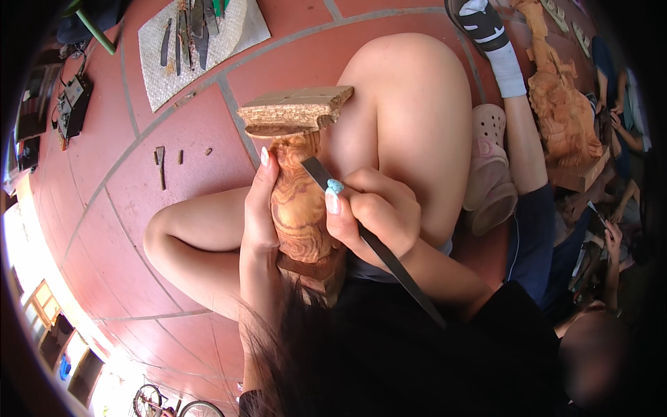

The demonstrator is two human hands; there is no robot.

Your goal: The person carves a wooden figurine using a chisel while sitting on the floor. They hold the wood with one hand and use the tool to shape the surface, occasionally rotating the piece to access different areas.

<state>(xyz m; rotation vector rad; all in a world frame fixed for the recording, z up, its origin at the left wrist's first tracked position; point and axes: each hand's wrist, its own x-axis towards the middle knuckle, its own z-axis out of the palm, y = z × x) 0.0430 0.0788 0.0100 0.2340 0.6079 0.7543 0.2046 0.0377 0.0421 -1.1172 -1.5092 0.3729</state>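
Observation:
My left hand (262, 201) grips a carved wooden piece (300, 208) from its left side, thumb pointing up along it and fingers hidden behind. The piece has a rounded, swirl-grained body, a rough block (295, 108) at its top and a squared base (313, 274) near my lap. Pinched in my right hand (379, 212) is a long, flat, dark metal carving blade (396, 267). Its squared end lies against or just over the neck of the wood; I cannot tell which. The other end tapers back past my wrist. A turquoise speckled spot shows at my right fingertips.
Several dark flat tools (184, 38) lie on a pale textured mat (156, 76) on the red tiled floor. Small wood bits (161, 167) lie left of my knee. A black box (73, 104) with cables stands far left. At right are a larger carving (566, 111), pink clogs (490, 167) and other people.

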